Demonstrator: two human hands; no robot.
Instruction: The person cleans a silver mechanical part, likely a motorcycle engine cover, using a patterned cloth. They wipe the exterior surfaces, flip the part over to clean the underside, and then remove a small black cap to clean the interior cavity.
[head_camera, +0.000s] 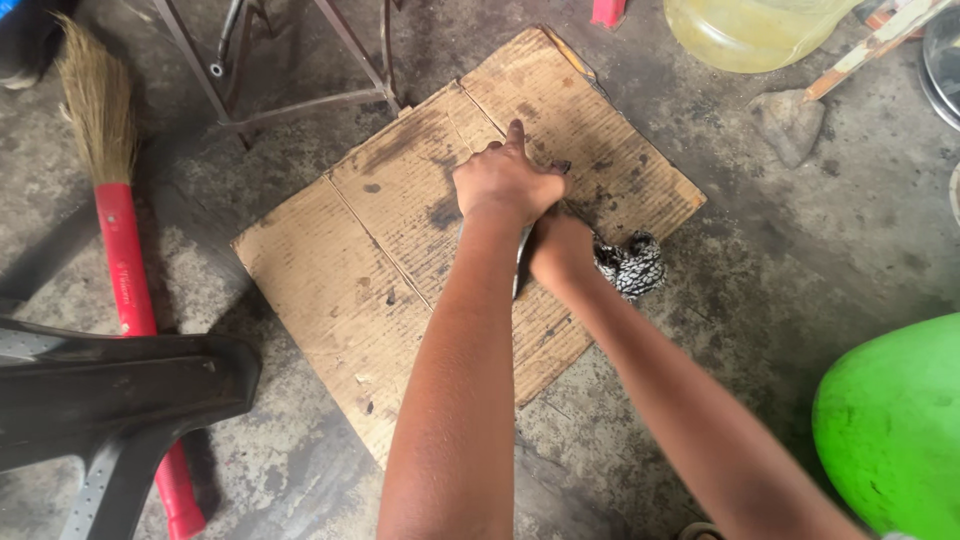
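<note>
My left hand (505, 182) rests over the middle of a stained cardboard sheet (390, 250) lying on the concrete floor. Its fingers are curled and the index finger points away from me. A thin grey metal object (521, 262) shows just under its wrist, and a dark tip (562, 167) pokes out beside the knuckles. My right hand (560, 245) sits right below and partly under the left, closed on a black-and-white patterned cloth (632, 265) that bunches out to its right. What lies beneath both hands is hidden.
A broom with a red handle (128, 280) lies at the left, above a dark plastic chair part (110, 400). A metal frame (300, 60) stands at the top, with a yellowish plastic jug (750, 30) and a stone (790, 125) at the upper right. A green plastic object (890, 430) fills the lower right.
</note>
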